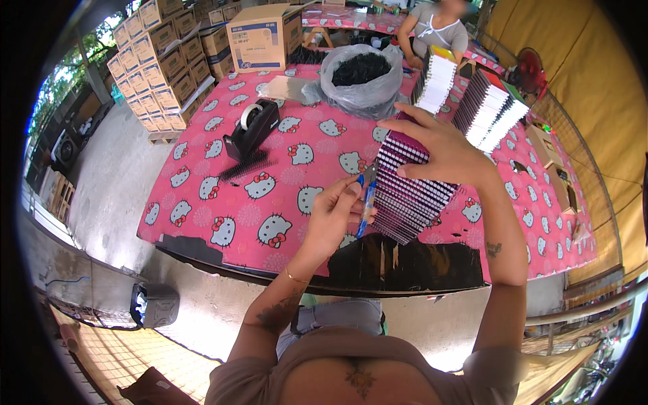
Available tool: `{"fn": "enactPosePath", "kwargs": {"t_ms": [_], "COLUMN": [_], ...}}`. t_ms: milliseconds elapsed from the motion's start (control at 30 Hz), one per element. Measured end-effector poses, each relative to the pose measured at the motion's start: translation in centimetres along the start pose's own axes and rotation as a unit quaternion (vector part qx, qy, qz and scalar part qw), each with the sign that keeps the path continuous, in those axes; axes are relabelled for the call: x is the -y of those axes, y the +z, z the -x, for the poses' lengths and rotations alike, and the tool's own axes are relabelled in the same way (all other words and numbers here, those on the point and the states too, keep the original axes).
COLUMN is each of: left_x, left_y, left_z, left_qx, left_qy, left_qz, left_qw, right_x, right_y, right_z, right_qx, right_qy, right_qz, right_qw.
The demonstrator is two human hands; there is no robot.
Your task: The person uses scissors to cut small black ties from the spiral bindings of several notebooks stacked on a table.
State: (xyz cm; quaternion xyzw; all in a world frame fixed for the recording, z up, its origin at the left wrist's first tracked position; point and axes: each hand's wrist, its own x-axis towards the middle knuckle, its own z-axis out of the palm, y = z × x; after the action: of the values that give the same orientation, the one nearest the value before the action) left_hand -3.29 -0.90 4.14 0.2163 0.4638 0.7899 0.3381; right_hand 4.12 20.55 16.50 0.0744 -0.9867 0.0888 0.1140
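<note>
A leaning stack of purple spiral-bound notebooks [412,192] lies on the table, blue-handled pliers [366,196] at its wire spines.

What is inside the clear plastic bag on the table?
The bag is open at the top and shows a heap of small black pieces, probably binding coils. What lies deeper, under this top layer, is covered.
</note>
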Motion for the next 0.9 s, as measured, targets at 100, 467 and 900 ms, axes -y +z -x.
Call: {"fn": "enactPosePath", "kwargs": {"t_ms": [100, 467, 900], "left_x": [-0.3, 1.1, 1.0], "left_y": [0.6, -0.9, -0.6], "left_z": [0.6, 1.1, 1.4], "left_qx": [-0.063, -0.02, 0.026], "left_qy": [0.381, 0.113, 0.023], "left_qz": [-0.479, -0.146, -0.061], "left_qw": [0.788, 0.983, 0.998], "right_x": [0.3, -0.1, -1.1], "right_y": [-0.2, -1.0, -0.8], "right_z": [-0.1, -0.4, -3.1], "right_qx": [0.008, 0.067, 0.119], "right_qy": [0.0, 0.034, 0.021], "right_qz": [-0.005, 0.007, -0.036], "right_qw": [1.0, 0.997, 0.992]}}
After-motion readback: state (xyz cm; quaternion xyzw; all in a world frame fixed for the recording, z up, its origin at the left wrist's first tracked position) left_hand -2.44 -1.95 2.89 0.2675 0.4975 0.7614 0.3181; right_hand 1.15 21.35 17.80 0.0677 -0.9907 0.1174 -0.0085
